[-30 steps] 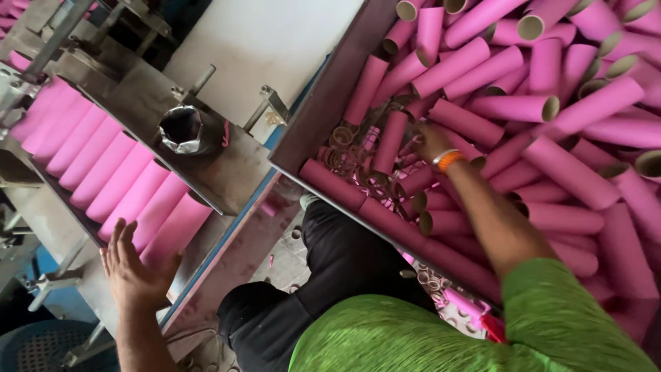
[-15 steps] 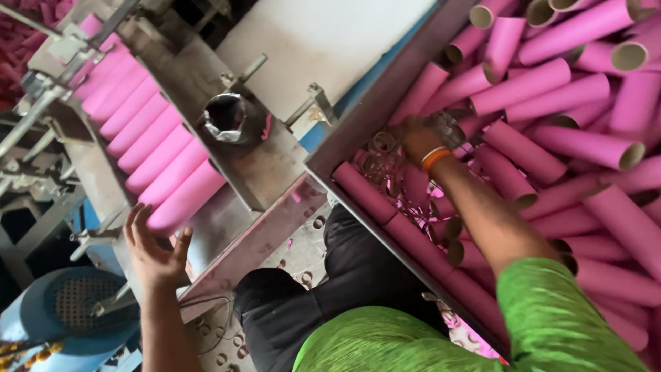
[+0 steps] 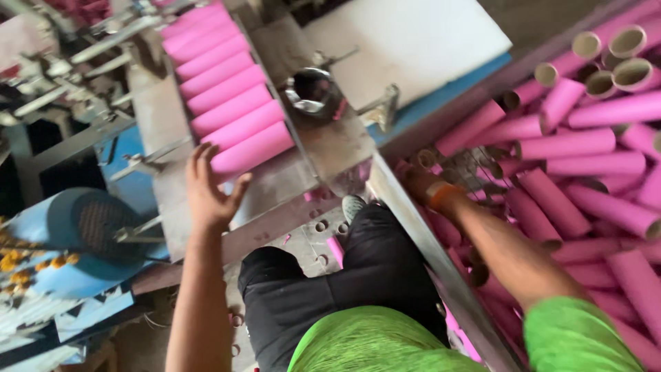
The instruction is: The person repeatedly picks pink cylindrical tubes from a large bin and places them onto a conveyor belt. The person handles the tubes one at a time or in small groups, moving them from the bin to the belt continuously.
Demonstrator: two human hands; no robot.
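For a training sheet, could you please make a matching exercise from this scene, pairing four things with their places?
Things:
1. left hand
2. right hand
3. metal ring
4. blue motor

Places:
A. on the grey plate between tray and bin
B. at the near end of the row of pink tubes
C. far left, below the tray
D. low in the bin of loose tubes

Pairs: 1-B, 2-D, 3-A, 4-C

green short-sleeved shirt [image 3: 385, 348], black trousers [image 3: 344, 282], orange wristband [image 3: 441, 195].
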